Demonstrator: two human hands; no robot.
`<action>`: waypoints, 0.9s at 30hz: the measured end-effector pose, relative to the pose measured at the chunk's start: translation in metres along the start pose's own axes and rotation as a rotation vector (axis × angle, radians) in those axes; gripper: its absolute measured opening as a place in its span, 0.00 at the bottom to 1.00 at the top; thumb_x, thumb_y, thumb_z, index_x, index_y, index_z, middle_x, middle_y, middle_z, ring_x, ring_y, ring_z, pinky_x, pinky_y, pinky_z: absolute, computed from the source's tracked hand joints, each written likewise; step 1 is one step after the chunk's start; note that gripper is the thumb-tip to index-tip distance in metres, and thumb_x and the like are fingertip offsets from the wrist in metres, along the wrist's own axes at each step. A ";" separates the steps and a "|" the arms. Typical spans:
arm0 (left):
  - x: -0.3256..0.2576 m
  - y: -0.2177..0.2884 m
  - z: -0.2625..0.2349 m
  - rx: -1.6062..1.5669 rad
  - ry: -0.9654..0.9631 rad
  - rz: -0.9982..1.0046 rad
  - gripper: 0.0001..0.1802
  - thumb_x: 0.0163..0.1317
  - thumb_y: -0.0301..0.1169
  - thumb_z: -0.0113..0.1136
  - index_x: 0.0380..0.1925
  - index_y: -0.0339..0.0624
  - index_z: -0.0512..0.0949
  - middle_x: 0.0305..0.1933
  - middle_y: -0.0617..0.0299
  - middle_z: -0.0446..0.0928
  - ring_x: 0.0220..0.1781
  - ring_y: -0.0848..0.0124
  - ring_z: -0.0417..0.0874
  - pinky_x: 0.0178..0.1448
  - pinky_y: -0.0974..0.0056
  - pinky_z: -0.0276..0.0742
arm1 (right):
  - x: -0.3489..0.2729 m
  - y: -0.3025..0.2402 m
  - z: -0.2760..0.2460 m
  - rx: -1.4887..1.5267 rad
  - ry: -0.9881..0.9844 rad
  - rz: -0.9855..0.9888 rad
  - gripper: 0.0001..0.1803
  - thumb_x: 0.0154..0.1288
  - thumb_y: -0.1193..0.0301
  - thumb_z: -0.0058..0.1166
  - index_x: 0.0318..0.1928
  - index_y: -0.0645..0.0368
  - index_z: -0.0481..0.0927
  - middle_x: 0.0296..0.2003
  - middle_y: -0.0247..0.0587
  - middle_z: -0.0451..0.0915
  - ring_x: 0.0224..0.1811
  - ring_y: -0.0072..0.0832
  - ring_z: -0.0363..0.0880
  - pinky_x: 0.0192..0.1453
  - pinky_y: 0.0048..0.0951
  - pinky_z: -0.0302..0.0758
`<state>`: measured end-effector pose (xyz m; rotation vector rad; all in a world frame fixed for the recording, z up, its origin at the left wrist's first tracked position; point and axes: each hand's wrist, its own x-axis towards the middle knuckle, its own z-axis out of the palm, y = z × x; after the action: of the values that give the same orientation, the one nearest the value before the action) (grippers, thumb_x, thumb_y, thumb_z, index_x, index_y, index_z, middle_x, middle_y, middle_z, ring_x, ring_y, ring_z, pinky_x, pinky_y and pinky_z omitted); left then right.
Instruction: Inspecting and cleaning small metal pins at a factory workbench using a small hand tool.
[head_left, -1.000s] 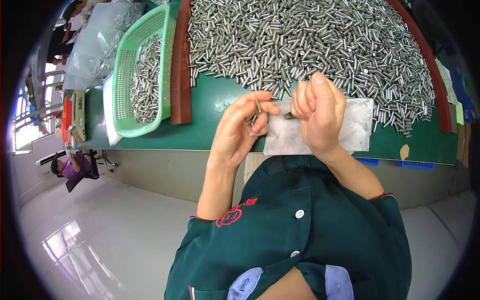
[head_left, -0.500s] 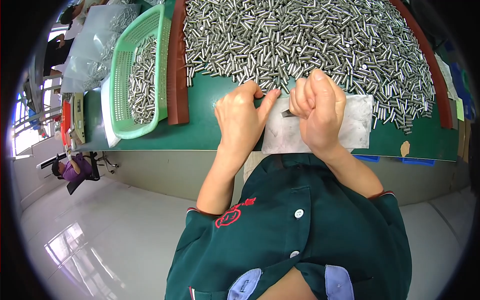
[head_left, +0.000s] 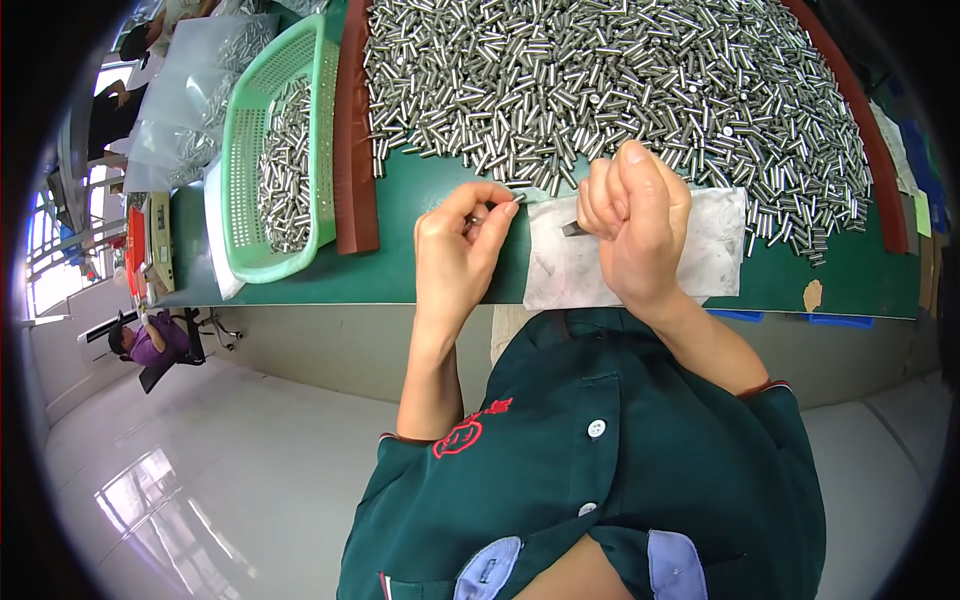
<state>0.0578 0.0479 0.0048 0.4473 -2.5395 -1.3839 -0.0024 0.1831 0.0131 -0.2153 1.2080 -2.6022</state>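
My left hand (head_left: pixel 455 245) is closed in a pinch over the green tabletop, just left of a smudged white cloth (head_left: pixel 563 262). A short shiny metal pin (head_left: pixel 519 198) sticks out between its thumb and fingertips. My right hand (head_left: pixel 640 225) makes a fist above the cloth, thumb uppermost. From its left side juts the end of a dark grey, flat-looking piece (head_left: pixel 573 229); the fist hides the rest, so its kind does not show. Beyond both hands spreads a large heap of metal pins (head_left: pixel 600 80).
Dark red rails (head_left: pixel 357 150) border the heap on both sides. A light green basket (head_left: pixel 235 180) of pins stands left of the near rail, with clear plastic bags (head_left: pixel 175 125) and a scale (head_left: pixel 160 240) further left. A torn tan scrap (head_left: pixel 812 295) lies near the right front edge.
My left hand has drawn back from the heap's edge, toward me and slightly left, and a pin now shows in its pinch. My right fist has stayed in place.
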 end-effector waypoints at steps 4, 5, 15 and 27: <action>-0.003 0.001 -0.003 -0.131 -0.012 -0.028 0.04 0.50 0.22 0.57 0.27 0.35 0.75 0.15 0.72 0.63 0.17 0.86 0.57 0.20 0.77 0.52 | 0.000 0.000 0.000 -0.011 0.007 -0.009 0.19 0.64 0.68 0.32 0.15 0.54 0.54 0.09 0.29 0.54 0.11 0.14 0.44 0.15 0.19 0.46; -0.003 0.001 -0.004 -0.150 -0.013 -0.031 0.03 0.51 0.22 0.57 0.27 0.35 0.75 0.16 0.73 0.63 0.18 0.86 0.57 0.20 0.78 0.52 | 0.000 0.000 0.000 -0.011 0.003 -0.009 0.19 0.64 0.68 0.32 0.15 0.54 0.54 0.09 0.29 0.54 0.11 0.14 0.44 0.15 0.19 0.46; 0.000 -0.012 -0.010 -1.329 -0.279 -0.404 0.05 0.58 0.26 0.49 0.32 0.37 0.69 0.28 0.59 0.69 0.19 0.84 0.55 0.21 0.79 0.53 | 0.001 0.002 -0.002 -0.003 -0.011 -0.003 0.19 0.65 0.67 0.31 0.15 0.54 0.54 0.10 0.29 0.53 0.10 0.15 0.44 0.14 0.19 0.46; 0.002 -0.005 -0.014 -1.264 -0.250 -0.463 0.10 0.59 0.27 0.48 0.38 0.32 0.70 0.30 0.58 0.72 0.18 0.84 0.56 0.21 0.79 0.53 | 0.001 0.002 -0.002 0.001 -0.021 -0.009 0.19 0.65 0.67 0.30 0.15 0.55 0.54 0.09 0.30 0.53 0.10 0.15 0.44 0.14 0.19 0.45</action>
<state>0.0610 0.0337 0.0084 0.5925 -1.1966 -2.9062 -0.0037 0.1831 0.0105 -0.2482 1.2017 -2.6018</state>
